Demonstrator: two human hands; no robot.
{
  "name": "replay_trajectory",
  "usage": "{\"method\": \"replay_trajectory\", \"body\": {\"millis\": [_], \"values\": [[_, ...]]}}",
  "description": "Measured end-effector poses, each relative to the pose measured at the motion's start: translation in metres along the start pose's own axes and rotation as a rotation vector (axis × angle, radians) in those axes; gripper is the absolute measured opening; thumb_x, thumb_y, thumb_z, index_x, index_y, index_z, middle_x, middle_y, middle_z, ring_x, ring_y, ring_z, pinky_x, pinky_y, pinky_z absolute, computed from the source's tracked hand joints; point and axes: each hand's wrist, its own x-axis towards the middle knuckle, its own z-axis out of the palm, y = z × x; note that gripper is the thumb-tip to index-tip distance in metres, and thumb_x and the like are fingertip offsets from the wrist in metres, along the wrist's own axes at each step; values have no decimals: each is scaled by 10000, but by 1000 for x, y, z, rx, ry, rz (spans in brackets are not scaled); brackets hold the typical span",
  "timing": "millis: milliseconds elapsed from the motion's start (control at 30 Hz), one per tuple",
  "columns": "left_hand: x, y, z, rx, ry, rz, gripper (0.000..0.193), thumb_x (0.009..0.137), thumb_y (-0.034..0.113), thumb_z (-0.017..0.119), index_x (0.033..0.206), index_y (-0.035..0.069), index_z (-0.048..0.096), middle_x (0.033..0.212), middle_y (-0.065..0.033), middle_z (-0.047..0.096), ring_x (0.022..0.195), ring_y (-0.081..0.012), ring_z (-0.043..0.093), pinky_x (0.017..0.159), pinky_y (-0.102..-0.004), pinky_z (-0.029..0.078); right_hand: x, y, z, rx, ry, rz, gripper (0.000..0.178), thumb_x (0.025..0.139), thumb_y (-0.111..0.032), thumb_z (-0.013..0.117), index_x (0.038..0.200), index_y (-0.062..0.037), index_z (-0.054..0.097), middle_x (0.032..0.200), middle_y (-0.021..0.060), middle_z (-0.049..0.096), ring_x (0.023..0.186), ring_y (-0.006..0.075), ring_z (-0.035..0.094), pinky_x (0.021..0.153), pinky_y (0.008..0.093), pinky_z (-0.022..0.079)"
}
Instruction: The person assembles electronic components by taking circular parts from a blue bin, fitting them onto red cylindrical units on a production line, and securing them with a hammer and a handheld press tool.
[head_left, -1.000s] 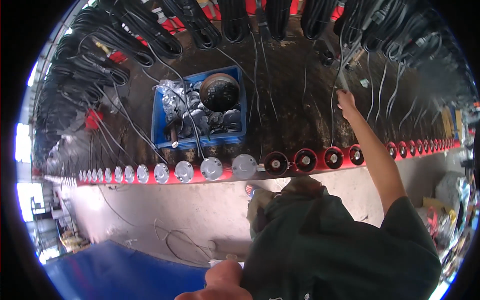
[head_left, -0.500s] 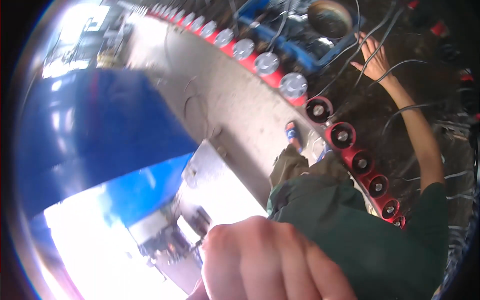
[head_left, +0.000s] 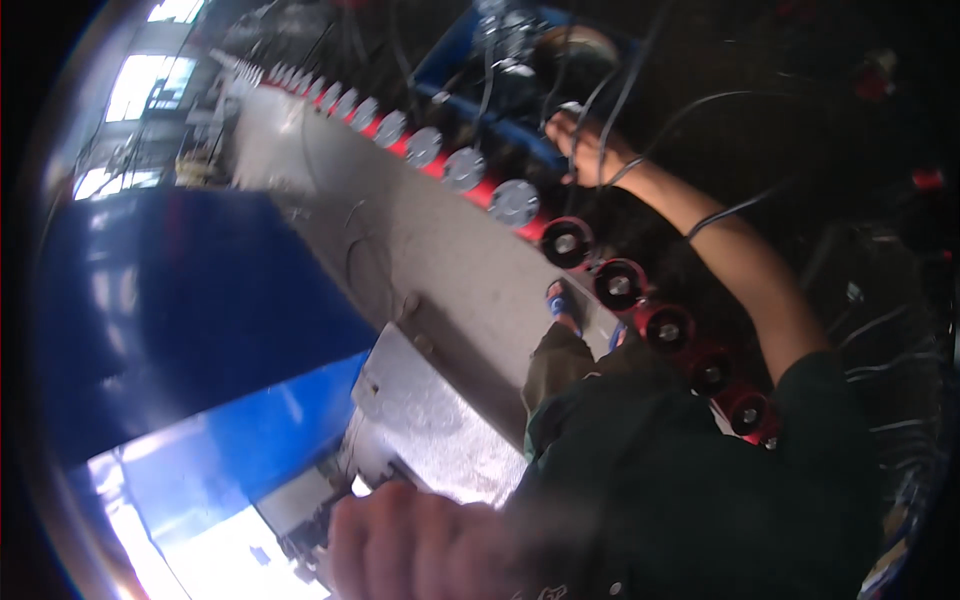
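At the lower edge, my left hand (head_left: pixel 410 545) is closed in a blurred fist, knuckles up; whatever it grips, if anything, is hidden. My right hand (head_left: pixel 600 150) reaches far out to the near right corner of a blue crate (head_left: pixel 535 145). Its fingers are bent, with the thumb apart from them. A small pale, shiny piece (head_left: pixel 570 106) shows beside the fingertips; I cannot tell whether they touch it. Inside the crate are clear shiny pieces (head_left: pixel 515 35) and a brownish ring (head_left: pixel 590 42). Thin dark cables (head_left: pixel 625 75) hang across the hand and forearm.
A long row of red round cups crosses the view. The far ones carry clear discs (head_left: pixel 515 203); the nearer ones, such as this red cup (head_left: pixel 620 285), show dark insides with metal centres. Blue panels (head_left: pixel 200 310) and a metal box (head_left: pixel 440 420) stand on the left.
My right hand has moved left to the crate's corner, its spread fingers now more bent. The left fist sits lower and further left. The whole view has shifted.
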Motion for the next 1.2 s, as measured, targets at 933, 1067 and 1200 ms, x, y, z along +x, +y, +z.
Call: {"method": "replay_trajectory", "body": {"millis": [933, 1067, 1200], "values": [[-21, 46, -63, 1098, -360, 166, 256, 1072, 239, 473, 1172, 91, 657, 899, -121, 620, 862, -269, 583, 930, -511, 485, -182, 5, -115, -378, 32, 77, 321, 942, -408, 734, 813, -127, 647, 935, 42, 575, 936, 217, 603, 886, 377, 486], [-26, 30, -131, 995, -25, -74, 237, 1070, 254, 549, 906, 85, 523, 772, -46, 439, 779, -188, 482, 789, -374, 458, -271, -51, -173, -391, -73, 169, 331, 915, -394, 754, 815, -109, 618, 939, 65, 576, 902, 246, 597, 836, 382, 483], [-24, 26, -178, 1020, 31, -287, 234, 1096, 231, 537, 940, 59, 567, 806, -75, 563, 752, -195, 560, 735, -369, 502, -349, -118, -240, -354, -203, 353, 402, 880, -444, 793, 780, -107, 597, 912, 70, 590, 878, 280, 614, 777, 405, 491]]}}
